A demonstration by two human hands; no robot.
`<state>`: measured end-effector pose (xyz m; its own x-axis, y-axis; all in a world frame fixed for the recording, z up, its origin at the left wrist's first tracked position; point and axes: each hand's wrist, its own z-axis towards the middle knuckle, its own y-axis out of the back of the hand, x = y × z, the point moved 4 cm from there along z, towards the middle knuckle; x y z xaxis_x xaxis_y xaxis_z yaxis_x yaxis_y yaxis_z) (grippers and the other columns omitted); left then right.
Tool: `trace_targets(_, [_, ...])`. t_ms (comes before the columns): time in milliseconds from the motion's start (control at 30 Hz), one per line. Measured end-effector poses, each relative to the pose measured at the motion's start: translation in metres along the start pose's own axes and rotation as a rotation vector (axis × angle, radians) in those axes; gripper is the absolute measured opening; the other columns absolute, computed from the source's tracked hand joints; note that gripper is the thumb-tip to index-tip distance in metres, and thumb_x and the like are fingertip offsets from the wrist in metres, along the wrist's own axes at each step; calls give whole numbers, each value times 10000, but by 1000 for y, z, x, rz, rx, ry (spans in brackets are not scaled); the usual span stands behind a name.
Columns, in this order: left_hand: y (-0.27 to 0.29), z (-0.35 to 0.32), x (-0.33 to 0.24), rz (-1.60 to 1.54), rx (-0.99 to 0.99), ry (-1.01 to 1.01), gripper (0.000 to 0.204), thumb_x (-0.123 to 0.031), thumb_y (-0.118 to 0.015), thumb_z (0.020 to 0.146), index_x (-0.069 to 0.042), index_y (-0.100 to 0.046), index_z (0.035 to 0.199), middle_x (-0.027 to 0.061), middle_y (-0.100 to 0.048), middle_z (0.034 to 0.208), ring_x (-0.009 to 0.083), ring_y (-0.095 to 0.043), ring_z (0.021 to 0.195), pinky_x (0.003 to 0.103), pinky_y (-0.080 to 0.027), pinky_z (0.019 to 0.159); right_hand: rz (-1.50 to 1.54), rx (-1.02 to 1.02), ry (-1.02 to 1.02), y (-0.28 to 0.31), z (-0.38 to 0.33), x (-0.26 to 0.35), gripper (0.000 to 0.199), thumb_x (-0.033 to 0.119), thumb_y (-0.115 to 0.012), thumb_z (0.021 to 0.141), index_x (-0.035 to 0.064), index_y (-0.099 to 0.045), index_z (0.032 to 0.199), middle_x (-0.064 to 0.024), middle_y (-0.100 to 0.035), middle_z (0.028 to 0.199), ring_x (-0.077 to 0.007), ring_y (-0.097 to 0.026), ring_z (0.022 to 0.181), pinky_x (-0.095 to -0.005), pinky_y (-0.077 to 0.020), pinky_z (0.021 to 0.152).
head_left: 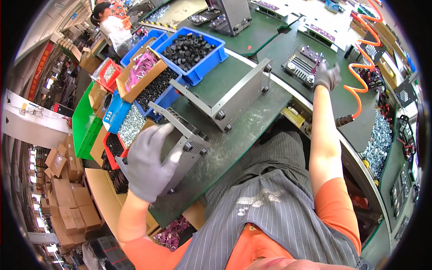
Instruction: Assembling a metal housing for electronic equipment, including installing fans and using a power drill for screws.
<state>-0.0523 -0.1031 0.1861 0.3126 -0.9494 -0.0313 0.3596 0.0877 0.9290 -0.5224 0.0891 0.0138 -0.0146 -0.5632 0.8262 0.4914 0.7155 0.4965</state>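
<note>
My left hand point(150, 164), in a grey glove, is over a grey metal chassis point(182, 167) on the green bench at left. Its fingers are stretched out and apart, and whether they touch the metal I cannot tell. A second, larger grey chassis point(238, 96) with black round feet lies just beyond. My right hand point(327, 77), also gloved and slightly blurred, reaches far right. Its fingers look spread, with nothing visible in them, beside a circuit board assembly with a finned heatsink point(300, 67) on a dark green surface.
Blue bins, one with black round parts point(186, 49), stand at left by a cardboard box of purple pieces point(143, 69). A coiled orange air hose point(353, 81) hangs right. Silver screws point(378, 144) lie beyond it. Another person point(112, 29) sits at far left.
</note>
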Motion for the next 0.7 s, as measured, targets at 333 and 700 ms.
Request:
trace_targets(333, [-99, 102, -33, -172, 307, -61, 513, -296, -582, 845, -78, -455, 1292, 173, -571, 1164, 337, -559, 1069, 409, -455, 902, -214, 963, -152, -41, 1, -30, 365, 219, -548, 828, -61, -579, 1061, -288, -621, 1041, -346, -617, 1025, -417, -470, 845])
trace_targets(700, [-103, 95, -18, -108, 614, 18, 419, -291, -514, 886, -21, -431, 1195, 229, -625, 953, 383, -610, 913, 462, -473, 796, -246, 593, 866, 44, -60, 159, 435, 341, -564, 776, 159, -588, 1169, -160, -665, 928, -340, -644, 849, -446, -498, 743])
